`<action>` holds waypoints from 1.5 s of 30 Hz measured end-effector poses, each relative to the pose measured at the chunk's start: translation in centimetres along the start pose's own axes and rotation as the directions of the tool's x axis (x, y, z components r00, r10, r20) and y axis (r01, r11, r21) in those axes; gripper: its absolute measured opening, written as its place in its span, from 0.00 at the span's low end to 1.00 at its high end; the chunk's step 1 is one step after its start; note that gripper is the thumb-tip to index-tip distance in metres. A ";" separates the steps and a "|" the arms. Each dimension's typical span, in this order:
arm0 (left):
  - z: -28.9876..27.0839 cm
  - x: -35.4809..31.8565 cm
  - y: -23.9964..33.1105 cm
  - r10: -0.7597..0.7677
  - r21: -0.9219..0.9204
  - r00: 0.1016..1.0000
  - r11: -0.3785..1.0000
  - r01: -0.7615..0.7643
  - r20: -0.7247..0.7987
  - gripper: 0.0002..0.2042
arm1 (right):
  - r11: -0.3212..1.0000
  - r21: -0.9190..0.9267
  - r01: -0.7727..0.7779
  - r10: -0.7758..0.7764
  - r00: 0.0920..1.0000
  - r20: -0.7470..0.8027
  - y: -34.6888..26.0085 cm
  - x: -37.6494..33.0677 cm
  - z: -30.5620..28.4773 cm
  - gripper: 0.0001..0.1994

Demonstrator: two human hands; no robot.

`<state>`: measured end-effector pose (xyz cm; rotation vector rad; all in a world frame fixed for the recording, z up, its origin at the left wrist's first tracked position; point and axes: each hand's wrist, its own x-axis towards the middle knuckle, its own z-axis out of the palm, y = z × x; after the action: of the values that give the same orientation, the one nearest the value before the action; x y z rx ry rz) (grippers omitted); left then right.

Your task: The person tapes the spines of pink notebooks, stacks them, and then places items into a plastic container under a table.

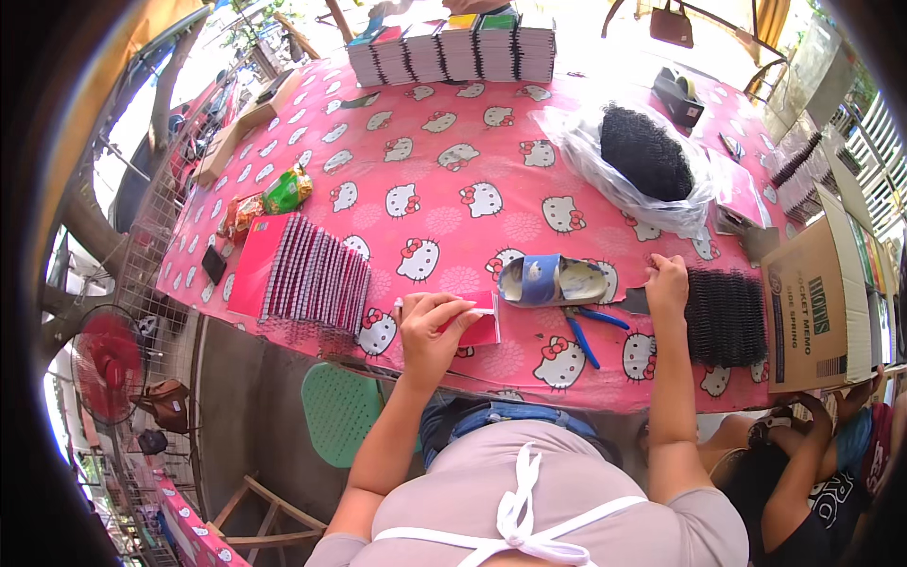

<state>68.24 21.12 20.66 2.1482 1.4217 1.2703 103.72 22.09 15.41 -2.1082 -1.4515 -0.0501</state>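
Seen from the head camera, a person works at a table (444, 189) covered in a pink cartoon-cat cloth. The left hand (430, 326) is curled around a small red notebook (477, 321), pressing it flat near the table's front edge. The right hand (668, 283) rests with fingers bent on the near end of a bundle of black spiral binding coils (726, 317), touching it at the table's right; whether it actually grips a coil cannot be told. Between the two hands lies a blue-and-white dish (553, 281), with blue-handled pliers (586, 333) just in front of it. A row of bound red notebooks (307, 274) stands on edge to the left, snack packets (274, 198) beyond it. A clear plastic bag of more black coils (647, 156) sits at the far right, stacked notebooks (453, 49) line the far edge, and an open cardboard box (817, 307) stands at the right. Another person's arm (803, 463) shows at lower right.
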 end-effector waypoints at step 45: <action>0.4 -0.1 -1.3 0.037 0.081 0.999 0.996 -0.037 0.004 0.12 | 0.686 0.451 0.571 -0.641 0.767 0.004 -19.0 -6.8 0.0 0.08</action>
<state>67.80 21.75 19.56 2.2376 1.4630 1.2420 84.48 21.02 21.29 -1.2261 -2.0024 0.1776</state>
